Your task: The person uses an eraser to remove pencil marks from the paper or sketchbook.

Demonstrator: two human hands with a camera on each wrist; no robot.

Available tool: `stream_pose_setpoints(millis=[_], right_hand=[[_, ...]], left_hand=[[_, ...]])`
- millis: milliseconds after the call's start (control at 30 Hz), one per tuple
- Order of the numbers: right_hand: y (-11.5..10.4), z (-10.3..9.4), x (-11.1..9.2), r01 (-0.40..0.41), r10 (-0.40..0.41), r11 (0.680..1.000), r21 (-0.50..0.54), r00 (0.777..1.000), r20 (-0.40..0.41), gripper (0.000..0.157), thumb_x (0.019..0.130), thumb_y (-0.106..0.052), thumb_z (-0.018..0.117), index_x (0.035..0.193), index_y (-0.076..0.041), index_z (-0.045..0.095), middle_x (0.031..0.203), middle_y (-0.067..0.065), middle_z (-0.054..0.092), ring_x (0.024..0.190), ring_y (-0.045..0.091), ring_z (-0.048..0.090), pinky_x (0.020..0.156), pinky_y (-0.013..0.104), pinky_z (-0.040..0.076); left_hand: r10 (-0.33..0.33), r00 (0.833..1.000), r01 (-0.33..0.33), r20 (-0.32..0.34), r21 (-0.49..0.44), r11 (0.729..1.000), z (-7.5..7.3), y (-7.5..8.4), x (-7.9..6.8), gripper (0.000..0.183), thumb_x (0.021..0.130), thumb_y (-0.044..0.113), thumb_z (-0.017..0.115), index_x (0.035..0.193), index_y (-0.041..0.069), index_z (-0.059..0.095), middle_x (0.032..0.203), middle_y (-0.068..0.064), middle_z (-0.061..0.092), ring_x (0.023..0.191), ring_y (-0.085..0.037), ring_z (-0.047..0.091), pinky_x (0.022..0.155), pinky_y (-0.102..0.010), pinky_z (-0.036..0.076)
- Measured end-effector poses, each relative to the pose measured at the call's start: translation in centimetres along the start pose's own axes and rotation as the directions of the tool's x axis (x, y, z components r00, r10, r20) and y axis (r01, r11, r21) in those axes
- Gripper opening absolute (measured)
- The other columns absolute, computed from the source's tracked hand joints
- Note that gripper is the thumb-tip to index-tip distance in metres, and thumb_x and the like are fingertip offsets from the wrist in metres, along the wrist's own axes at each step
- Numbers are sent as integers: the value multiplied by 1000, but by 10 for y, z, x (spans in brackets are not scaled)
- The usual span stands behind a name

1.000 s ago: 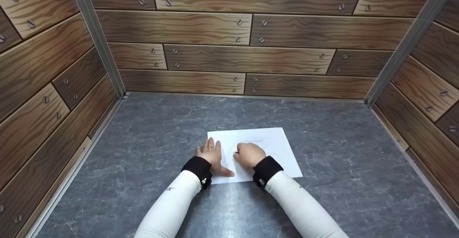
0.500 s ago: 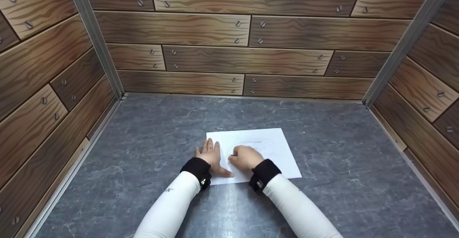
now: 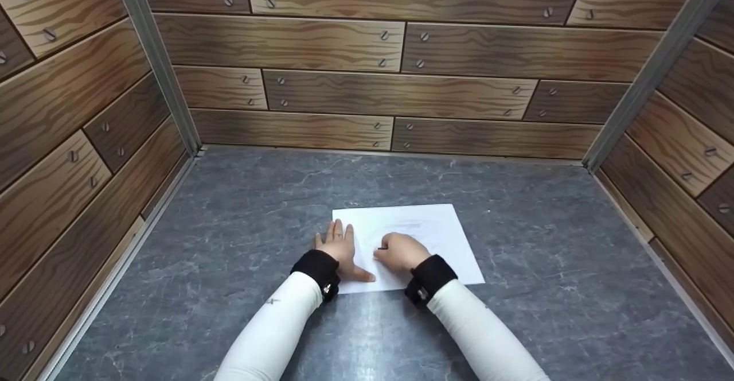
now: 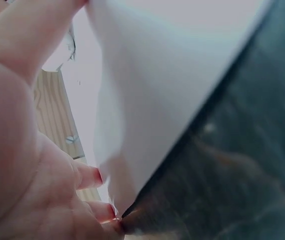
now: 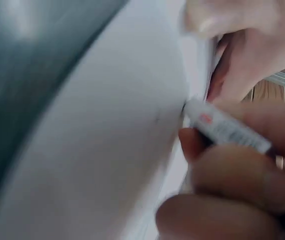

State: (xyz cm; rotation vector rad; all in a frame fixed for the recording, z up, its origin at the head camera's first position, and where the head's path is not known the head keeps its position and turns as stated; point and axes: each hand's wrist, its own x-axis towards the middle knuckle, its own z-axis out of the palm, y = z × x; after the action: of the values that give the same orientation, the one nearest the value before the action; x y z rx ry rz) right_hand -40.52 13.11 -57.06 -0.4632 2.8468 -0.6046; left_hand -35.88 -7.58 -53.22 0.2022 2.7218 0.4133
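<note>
A white sheet of paper (image 3: 450, 255) lies on the dark grey marbled tabletop, with faint grey strokes near its upper middle. My left hand (image 3: 339, 253) rests flat on its left part, fingers spread and thumb pointing right. In the left wrist view the fingertips (image 4: 102, 211) press at the paper's edge. My right hand (image 3: 405, 252) is curled over the middle of the sheet and grips a pen (image 5: 230, 131). The pen has a pale printed barrel with a small red mark, and its dark tip is right at the paper. The fingers cover its rear end.
Wood-plank-patterned walls (image 3: 332, 91) enclose the tabletop (image 3: 258, 197) at the back and both sides, with grey metal strips (image 3: 155, 59) at the corners. Black bands (image 3: 433, 275) circle both wrists, below white sleeves.
My right hand slid left and slightly toward me with the pen, then came back right. Grey strokes show more on the sheet. The left hand stays in place on the paper.
</note>
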Motion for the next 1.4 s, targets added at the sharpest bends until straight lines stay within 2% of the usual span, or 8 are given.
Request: stream_pose_setpoints(millis=[167,367,567,800,1067,1267,1333,1400], right_hand=[[6,-4,1,-82,73,993,-88,993,-97,31,108,-29,76,82,-14,71,75,1,67,68,19,54,68,37,47],[4,0,4,12,-11,998,57,1000,-25,33,102,-32,82,74,-21,68,66,-9,57,64,12,50,65,28,42],[8,-7,7,-121,121,993,7,991,-56,52,96,-30,88,58,-25,52,56,-10,44,57,14,43,58,28,37],[-1,-2,15,6,-6,991,130,1000,3,51,92,-33,89,55,-29,54,53,-17,42,53,8,41,54,25,38],[4,-12,14,-158,158,987,20,987,-19,58,92,-30,94,52,-23,53,50,-10,44,52,14,41,55,28,38],[-8,-1,19,18,-22,997,80,998,50,37,97,-34,85,67,-24,66,62,-11,52,58,12,47,60,27,41],[-9,0,19,19,-25,996,87,997,74,36,98,-34,84,68,-23,67,62,-10,53,58,11,47,60,27,41],[-7,-2,17,-37,33,997,63,997,63,40,97,-32,85,65,-23,64,61,-9,52,58,12,47,59,27,41]], left_hand=[[-9,1000,9,14,-2,1000,-1,0,1,144,93,71,92,188,-1,11,196,-31,-1,187,-44,-2,149,-73,7],[1,1000,-1,-15,-15,1000,-2,0,-3,143,92,69,93,187,-2,14,196,-33,1,187,-45,0,149,-75,8],[-3,1000,3,14,-17,1000,-2,-1,-2,142,94,69,92,188,-1,12,196,-31,-1,187,-44,-3,149,-74,7],[-1,1000,1,5,-3,1000,-2,-3,0,145,92,72,93,188,-1,13,196,-32,0,187,-46,-1,149,-74,9],[-1,1000,1,30,5,1000,-1,-3,4,146,91,76,91,188,0,12,197,-31,0,187,-45,-1,149,-73,10],[-8,1000,8,11,9,1000,0,-4,5,147,90,74,93,188,1,12,197,-30,0,187,-44,-1,149,-73,9],[-7,1000,7,8,12,1000,0,-4,5,146,90,73,94,188,1,13,196,-31,0,187,-44,-1,149,-74,9],[-7,1000,7,9,15,1000,-1,-3,5,146,91,73,93,188,0,13,196,-31,1,187,-45,-1,149,-74,10]])
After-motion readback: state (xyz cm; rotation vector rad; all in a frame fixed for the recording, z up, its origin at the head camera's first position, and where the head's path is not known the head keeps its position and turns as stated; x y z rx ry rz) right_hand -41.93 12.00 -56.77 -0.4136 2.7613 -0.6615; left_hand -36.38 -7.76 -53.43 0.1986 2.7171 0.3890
